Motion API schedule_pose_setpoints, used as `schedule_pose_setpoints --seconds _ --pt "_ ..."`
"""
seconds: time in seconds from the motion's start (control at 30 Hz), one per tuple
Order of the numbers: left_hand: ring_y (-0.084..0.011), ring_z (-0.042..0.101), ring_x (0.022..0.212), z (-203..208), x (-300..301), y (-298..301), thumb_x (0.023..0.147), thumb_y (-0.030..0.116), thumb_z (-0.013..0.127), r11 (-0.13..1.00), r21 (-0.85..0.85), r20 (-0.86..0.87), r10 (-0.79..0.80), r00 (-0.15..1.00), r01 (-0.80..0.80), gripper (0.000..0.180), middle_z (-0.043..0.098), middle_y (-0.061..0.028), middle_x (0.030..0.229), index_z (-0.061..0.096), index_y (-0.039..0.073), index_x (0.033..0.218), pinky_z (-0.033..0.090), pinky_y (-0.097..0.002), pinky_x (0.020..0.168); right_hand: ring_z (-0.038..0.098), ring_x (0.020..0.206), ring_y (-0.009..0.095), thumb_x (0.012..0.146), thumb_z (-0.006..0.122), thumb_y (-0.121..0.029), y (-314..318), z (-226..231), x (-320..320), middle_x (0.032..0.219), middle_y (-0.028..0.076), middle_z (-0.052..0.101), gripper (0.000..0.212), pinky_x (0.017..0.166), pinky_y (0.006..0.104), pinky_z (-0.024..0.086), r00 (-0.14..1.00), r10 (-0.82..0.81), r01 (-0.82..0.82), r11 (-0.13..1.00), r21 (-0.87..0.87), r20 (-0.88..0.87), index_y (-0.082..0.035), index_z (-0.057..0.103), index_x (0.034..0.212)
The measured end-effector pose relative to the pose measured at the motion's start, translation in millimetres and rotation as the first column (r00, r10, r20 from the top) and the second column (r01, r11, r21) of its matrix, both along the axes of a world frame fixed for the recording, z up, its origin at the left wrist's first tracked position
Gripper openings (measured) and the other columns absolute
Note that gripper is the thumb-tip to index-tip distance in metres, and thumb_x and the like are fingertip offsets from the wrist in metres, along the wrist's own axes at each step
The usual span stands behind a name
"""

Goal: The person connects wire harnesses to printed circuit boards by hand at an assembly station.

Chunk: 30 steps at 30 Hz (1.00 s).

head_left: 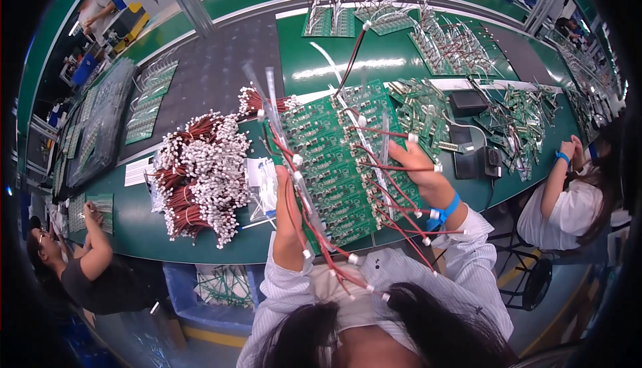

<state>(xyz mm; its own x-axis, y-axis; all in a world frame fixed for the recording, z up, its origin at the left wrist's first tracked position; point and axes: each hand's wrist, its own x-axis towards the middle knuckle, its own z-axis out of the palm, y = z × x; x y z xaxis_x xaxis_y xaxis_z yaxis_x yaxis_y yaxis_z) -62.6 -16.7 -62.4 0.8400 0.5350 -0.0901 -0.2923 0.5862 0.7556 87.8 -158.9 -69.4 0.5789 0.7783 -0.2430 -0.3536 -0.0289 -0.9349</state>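
A green circuit board panel (324, 170), made up of rows of small boards, is held up in front of me, tilted over the table edge. My left hand (289, 217) grips its left side, with most fingers hidden behind it. On the opposite edge, my right hand (421, 170) is closed, thumb on the near face; a blue band circles that wrist. Red-and-black wires with white connectors (439, 168) hang off the panel in two lines, along its left side and right of its middle. Clear strips (271, 87) stick up at its upper left.
Left of the panel lies a heap of bundled wires (200, 180) with white plugs. Loose boards (528, 117) and a black device (493, 160) sit at right. Wired panels (455, 43) lie behind. A blue bin (180, 288) stands below. Co-workers sit on either side.
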Motion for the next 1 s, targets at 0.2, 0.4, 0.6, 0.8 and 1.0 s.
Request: schedule_pose_setpoints --seconds 0.2,0.4,0.6,0.8,1.0 --pt "-0.0179 0.057 0.082 8 -2 4 0.086 0.045 0.03 0.999 0.029 -0.211 -0.029 0.977 0.036 0.051 0.056 -0.0085 0.096 0.043 0.003 0.111 0.047 -0.0294 0.072 0.047 0.063 0.004 0.08 0.053 -0.034 -4 -32 -10 0.069 -0.002 0.052 0.03 0.057 0.019 0.038 0.977 -0.183 0.189 0.981 0.046 -0.111 -0.006 0.051 0.07" --pt "-0.0177 0.057 0.081 -2 -1 7 0.086 0.045 0.03 0.997 0.069 -0.215 -0.018 0.976 0.034 0.051 0.056 -0.0086 0.095 0.044 0.003 0.11 0.047 -0.0293 0.071 0.054 0.057 0.006 0.084 0.049 -0.021 -8 -31 -15 0.072 0.002 0.058 0.019 0.048 0.0201 0.043 0.978 -0.017 0.068 0.968 0.241 -0.21 -0.004 0.055 0.078" --pt "-0.0174 0.057 0.079 -14 3 10 0.086 0.045 0.031 0.993 0.106 -0.22 -0.019 0.975 0.044 0.05 0.056 -0.0087 0.094 0.045 0.003 0.109 0.047 -0.0292 0.07 0.056 0.061 0.008 0.084 0.049 -0.018 -12 -41 -16 0.075 0.003 0.059 0.015 0.054 0.0214 0.045 0.979 0.008 0.061 0.942 0.329 -0.204 -0.004 0.054 0.086" --pt "-0.0172 0.057 0.078 -21 1 11 0.086 0.045 0.031 0.988 0.145 -0.225 -0.014 0.974 0.048 0.05 0.056 -0.0088 0.093 0.045 0.003 0.107 0.048 -0.0291 0.069 0.056 0.065 0.008 0.082 0.051 -0.022 -12 -47 -14 0.079 0.003 0.059 0.021 0.055 0.0214 0.045 0.999 -0.042 0.034 0.968 0.248 0.028 -0.003 0.054 0.091" --pt "-0.0147 0.056 0.076 -17 -9 14 0.086 0.031 0.039 0.99 -0.012 -0.08 -0.143 0.986 0.143 0.034 0.055 -0.0093 0.092 0.045 0.002 0.102 0.047 -0.0273 0.065 0.053 0.08 0.008 0.081 0.054 -0.028 -13 3 -15 0.088 0.003 0.058 0.031 0.068 0.0229 0.042 0.986 -0.166 0.161 0.977 0.137 0.029 -0.001 0.053 0.096"
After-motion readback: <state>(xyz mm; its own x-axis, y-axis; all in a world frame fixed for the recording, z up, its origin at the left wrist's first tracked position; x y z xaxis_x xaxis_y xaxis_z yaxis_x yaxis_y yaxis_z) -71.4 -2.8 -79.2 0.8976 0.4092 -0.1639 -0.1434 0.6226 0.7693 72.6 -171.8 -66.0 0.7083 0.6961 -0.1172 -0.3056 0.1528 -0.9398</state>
